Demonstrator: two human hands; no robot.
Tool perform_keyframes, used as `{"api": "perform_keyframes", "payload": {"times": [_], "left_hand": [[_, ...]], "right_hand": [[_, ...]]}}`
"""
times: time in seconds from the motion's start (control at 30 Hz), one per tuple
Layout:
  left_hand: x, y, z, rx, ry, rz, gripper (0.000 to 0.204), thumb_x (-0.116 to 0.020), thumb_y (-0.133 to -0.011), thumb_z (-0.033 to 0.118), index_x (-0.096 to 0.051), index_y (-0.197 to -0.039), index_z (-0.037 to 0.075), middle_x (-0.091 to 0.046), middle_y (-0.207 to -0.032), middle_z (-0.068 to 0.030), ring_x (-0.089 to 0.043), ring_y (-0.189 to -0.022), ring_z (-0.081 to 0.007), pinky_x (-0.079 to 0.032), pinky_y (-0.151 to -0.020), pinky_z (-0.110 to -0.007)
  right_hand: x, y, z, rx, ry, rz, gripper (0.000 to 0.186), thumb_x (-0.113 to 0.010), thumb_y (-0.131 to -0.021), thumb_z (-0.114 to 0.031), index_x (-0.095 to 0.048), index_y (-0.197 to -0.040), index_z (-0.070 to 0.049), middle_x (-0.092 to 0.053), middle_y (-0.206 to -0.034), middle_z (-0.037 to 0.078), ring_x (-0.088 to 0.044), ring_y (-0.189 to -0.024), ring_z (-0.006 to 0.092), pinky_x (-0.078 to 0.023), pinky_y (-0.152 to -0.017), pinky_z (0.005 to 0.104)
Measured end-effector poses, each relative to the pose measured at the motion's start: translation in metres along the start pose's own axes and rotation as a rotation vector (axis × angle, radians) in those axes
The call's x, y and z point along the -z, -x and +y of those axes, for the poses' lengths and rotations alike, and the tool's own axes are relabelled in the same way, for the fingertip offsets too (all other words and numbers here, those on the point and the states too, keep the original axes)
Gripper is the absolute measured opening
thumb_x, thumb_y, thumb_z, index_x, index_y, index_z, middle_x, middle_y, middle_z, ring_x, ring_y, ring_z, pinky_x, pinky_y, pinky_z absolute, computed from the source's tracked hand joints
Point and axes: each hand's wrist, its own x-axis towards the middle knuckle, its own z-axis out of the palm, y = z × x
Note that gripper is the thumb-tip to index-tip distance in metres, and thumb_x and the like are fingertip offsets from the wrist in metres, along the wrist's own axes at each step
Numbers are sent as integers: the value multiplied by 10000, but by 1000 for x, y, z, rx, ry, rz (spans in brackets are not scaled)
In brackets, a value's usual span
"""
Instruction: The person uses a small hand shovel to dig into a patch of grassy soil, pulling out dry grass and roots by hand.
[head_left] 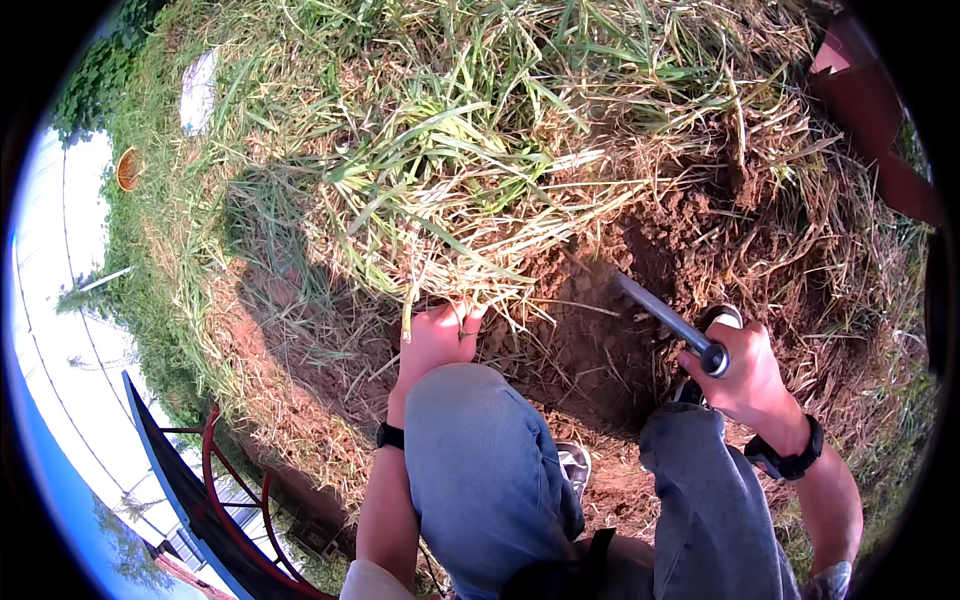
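Observation:
My left hand (440, 335), beside my knee, is closed on a bunch of cut green and straw-coloured grass (440, 230) that spreads above it. My right hand (740, 365) grips a grey metal tool (660, 315), a straight bar with a round end at my fist; its far end points into dug reddish-brown soil (625, 370) and is blurred. A shoe shows just behind my right hand, under the tool. My bent knee (470, 440) in blue jeans stands between my arms.
At the lower left stand a dark curved panel and red metal frame (210, 460). At the upper left lie a white object (197, 90) and an orange round object (127, 168). Red-brown objects (850, 100) edge the upper right. Grass and weeds (150, 250) surround the dug patch.

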Motion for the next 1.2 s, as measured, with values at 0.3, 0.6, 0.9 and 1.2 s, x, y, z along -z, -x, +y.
{"api": "perform_keyframes", "payload": {"times": [0.3, 0.6, 0.9, 1.2], "left_hand": [[0, 17, 2, 35, 32, -14, 334, -760, -971, 233, -588, -756, 45, -587, -615, -173, -607, -554, -394, -459, -526, -465], [-5, 3, 17, -33, -47, 70, 300, -807, -929, 231, -621, -760, 68, -613, -636, -148, -605, -551, -352, -469, -518, -424], [2, 6, 25, 76, 84, 40, 314, -813, -916, 194, -619, -724, 36, -504, -540, -117, -445, -458, -268, -386, -492, -384], [-6, 7, 29, 17, 224, 81, 192, -791, -901, 64, -667, -766, 10, -589, -600, -119, -532, -485, -230, -436, -519, -332]], "right_hand": [[32, 1, -7, 24, 111, 18, 288, -819, -884, -98, -668, -678, 36, -552, -510, 153, -549, -429, 222, -402, -455, 361], [-21, -12, -2, -84, 8, 160, 365, -825, -885, -192, -636, -649, 12, -561, -553, 161, -561, -470, 330, -424, -487, 421], [-25, -4, 26, -76, -133, 3, 408, -893, -809, -265, -637, -651, 11, -518, -548, 84, -497, -509, 223, -390, -512, 400], [-24, -3, 22, -179, -312, -118, 406, -895, -817, -270, -661, -685, 34, -521, -550, 28, -456, -515, 145, -357, -500, 367]]}}
